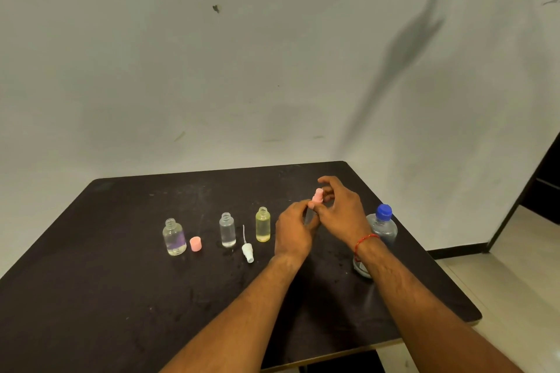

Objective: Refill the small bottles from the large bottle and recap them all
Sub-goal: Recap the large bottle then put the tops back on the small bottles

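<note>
On the dark surface (121, 281) both hands meet just right of the middle. The left hand (295, 230) is curled round a slim bottle (309, 215), gripping it so that only a sliver of its body shows between the fingers; I cannot tell its colour or how full it is. The right hand (339, 212) pinches a pink top (318, 195) between thumb and fingertips at the neck of that bottle, with its other fingers loosely spread above. Whether the top is fully seated seems unclear, since the fingers hide the joint. A red thread (365, 241) circles the right wrist. Just behind that wrist stands the large bottle (385, 228), upright with its blue cap (384, 211) on and its lower part hidden by the forearm. To the left of the hands three small bottles stand upright in a loose row, all with open necks. The yellow bottle (262, 224) is nearest the left hand. The clear bottle (227, 230) is beside it. The purple-tinted bottle (174, 236) stands farthest left and well apart from the others. A white pump (248, 247) lies on its side between the clear and yellow bottles, a little nearer the person, with its thin tube pointing away. A pink cap (195, 244) stands on the surface just right of the purple-tinted bottle, apart from it. Behind the surface rises a pale, scuffed wall (272, 54).
</note>
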Tool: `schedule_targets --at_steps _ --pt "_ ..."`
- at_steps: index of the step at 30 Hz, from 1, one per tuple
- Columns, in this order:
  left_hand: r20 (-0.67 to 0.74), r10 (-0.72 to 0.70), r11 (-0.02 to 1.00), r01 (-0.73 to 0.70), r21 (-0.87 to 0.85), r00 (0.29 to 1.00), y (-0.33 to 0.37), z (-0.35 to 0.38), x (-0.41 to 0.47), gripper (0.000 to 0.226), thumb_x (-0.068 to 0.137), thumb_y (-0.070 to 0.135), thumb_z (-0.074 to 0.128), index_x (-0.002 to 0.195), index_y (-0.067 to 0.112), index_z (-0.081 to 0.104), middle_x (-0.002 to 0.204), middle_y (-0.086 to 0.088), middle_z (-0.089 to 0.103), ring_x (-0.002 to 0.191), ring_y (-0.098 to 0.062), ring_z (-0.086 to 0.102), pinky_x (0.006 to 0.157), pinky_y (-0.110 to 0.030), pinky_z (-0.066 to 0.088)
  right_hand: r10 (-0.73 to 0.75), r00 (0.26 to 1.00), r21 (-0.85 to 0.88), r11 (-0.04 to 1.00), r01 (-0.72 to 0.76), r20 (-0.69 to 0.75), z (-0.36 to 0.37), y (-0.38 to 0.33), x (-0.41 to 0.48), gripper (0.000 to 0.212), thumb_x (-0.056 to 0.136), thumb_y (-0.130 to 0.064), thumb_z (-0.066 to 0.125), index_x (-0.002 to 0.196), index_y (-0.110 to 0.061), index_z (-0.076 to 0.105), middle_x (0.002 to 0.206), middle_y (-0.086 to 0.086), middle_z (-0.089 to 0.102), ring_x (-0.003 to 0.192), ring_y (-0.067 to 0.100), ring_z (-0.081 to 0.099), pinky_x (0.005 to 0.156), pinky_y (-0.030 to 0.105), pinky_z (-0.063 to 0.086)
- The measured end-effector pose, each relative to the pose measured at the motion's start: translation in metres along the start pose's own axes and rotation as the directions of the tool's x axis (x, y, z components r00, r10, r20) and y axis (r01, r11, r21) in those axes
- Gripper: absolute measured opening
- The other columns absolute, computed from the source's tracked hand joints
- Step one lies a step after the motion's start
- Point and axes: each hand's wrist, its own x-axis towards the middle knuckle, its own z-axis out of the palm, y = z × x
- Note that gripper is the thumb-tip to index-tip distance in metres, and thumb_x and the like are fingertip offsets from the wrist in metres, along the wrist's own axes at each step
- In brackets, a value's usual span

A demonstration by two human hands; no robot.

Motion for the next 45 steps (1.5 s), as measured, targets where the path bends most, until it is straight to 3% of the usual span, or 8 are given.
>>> schedule_targets --at_steps 4,11,16,19,26,33,41,45 --pt "0.010 -0.003 1.000 0.003 -0.015 1.000 0.0011 0.0004 0.0003 0.017 0.096 0.032 0.068 0.113 0.032 0.070 0.094 0.020 0.065 0.092 0.002 0.063 0.078 -0.016 0.049 -0.005 1.000 0.042 0.999 0.005 0.008 -0.0012 -0.0009 -0.0040 0.054 0.086 -0.007 0.070 0.132 -0.024 0.049 0.117 0.003 0.064 0.107 0.016 0.062 0.096 0.035 0.052" --pt "0.010 0.017 1.000 -0.017 -0.006 1.000 -0.0015 0.0001 0.0001 0.020 0.096 0.031 0.069 0.116 0.033 0.071 0.102 0.017 0.069 0.097 0.000 0.063 0.081 -0.017 0.050 -0.006 0.999 0.016 1.000 0.006 -0.040 -0.0020 -0.0039 -0.0070 0.047 0.085 -0.022 0.073 0.128 -0.023 0.052 0.098 -0.006 0.062 0.090 0.009 0.062 0.086 0.029 0.056" --pt "-0.001 0.004 1.000 -0.004 -0.015 1.000 -0.0011 0.0004 0.0017 0.014 0.096 0.032 0.068 0.110 0.033 0.071 0.097 0.016 0.068 0.092 0.000 0.064 0.079 -0.018 0.051 -0.011 1.000 0.048 0.999 0.012 -0.008 -0.0024 -0.0041 -0.0049 0.060 0.084 -0.008 0.072 0.136 -0.023 0.046 0.121 0.001 0.062 0.108 0.014 0.061 0.095 0.032 0.052" --pt "-0.004 -0.014 1.000 0.014 -0.004 1.000 -0.0022 0.0007 0.0019 0.019 0.096 0.037 0.068 0.113 0.031 0.071 0.097 0.014 0.068 0.090 -0.002 0.065 0.079 -0.021 0.053 -0.021 1.000 0.035 0.999 0.021 0.008 -0.0013 -0.0032 -0.0051 0.062 0.083 0.001 0.069 0.135 -0.026 0.046 0.121 0.004 0.063 0.110 0.018 0.061 0.096 0.034 0.052" --pt "0.010 0.004 1.000 -0.004 0.009 1.000 -0.0023 -0.0006 0.0013 0.014 0.096 0.033 0.069 0.110 0.030 0.072 0.096 0.014 0.069 0.091 0.002 0.063 0.074 -0.014 0.048 -0.021 0.998 -0.002 1.000 0.021 -0.058 0.0006 -0.0017 -0.0036 0.048 0.085 -0.025 0.073 0.127 -0.025 0.050 0.092 -0.009 0.058 0.080 0.005 0.060 0.079 0.020 0.053" --pt "-0.002 -0.013 0.999 0.013 -0.029 1.000 -0.0016 0.0014 0.0010 0.011 0.096 0.034 0.068 0.107 0.033 0.071 0.095 0.014 0.069 0.089 -0.001 0.065 0.077 -0.022 0.055 -0.033 0.999 0.044 0.999 0.032 0.014 0.0015 0.0002 -0.0023 0.060 0.085 -0.004 0.069 0.135 -0.027 0.045 0.121 0.001 0.063 0.107 0.014 0.061 0.096 0.033 0.051" --pt "-0.007 0.003 1.000 -0.003 -0.030 1.000 -0.0033 0.0027 0.0010 0.015 0.096 0.031 0.069 0.111 0.031 0.072 0.098 0.012 0.070 0.091 0.000 0.065 0.078 -0.021 0.055 -0.006 0.998 0.030 1.000 0.008 -0.060 0.0018 0.0016 -0.0017 0.050 0.082 -0.026 0.076 0.125 -0.026 0.051 0.091 -0.010 0.059 0.081 0.004 0.060 0.073 0.012 0.048" --pt "-0.005 0.009 0.999 -0.009 -0.045 1.000 -0.0037 0.0007 0.0004 0.012 0.095 0.030 0.069 0.105 0.037 0.071 0.095 0.015 0.069 0.091 0.003 0.064 0.075 -0.018 0.053 -0.037 0.999 0.066 0.997 0.037 -0.002 0.0020 0.0011 -0.0022 0.058 0.084 -0.015 0.073 0.134 -0.027 0.046 0.114 -0.005 0.062 0.103 0.010 0.060 0.090 0.027 0.053"
